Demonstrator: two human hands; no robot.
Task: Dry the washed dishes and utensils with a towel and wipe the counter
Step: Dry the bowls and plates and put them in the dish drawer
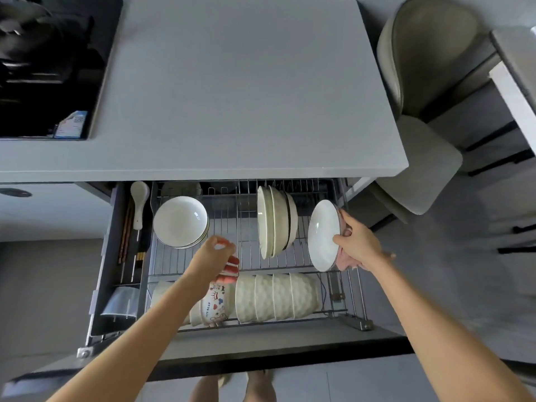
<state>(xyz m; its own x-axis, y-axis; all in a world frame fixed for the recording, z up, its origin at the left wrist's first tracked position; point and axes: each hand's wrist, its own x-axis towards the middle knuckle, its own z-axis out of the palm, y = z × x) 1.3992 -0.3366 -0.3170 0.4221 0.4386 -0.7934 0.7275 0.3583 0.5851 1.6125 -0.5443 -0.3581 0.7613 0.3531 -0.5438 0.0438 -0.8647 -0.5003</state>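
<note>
A pull-out wire rack drawer (220,216) stands open under the grey counter (232,82). My right hand (358,245) grips a white plate (323,236) on edge at the rack's right side, with a pink cloth (345,261) bunched behind the plate under my palm. My left hand (213,255) hovers over the rack's middle with fingers loosely curled and nothing in it, just above a cartoon-printed bowl (216,303). Upright plates (275,221) stand in the rack. A stack of white bowls (181,221) sits at the left.
A row of textured white bowls (278,297) lies on its side along the drawer's front. A side tray holds a white spoon (139,204) and chopsticks (126,236). A black cooktop (49,68) is at the counter's left. A grey chair (420,111) stands to the right.
</note>
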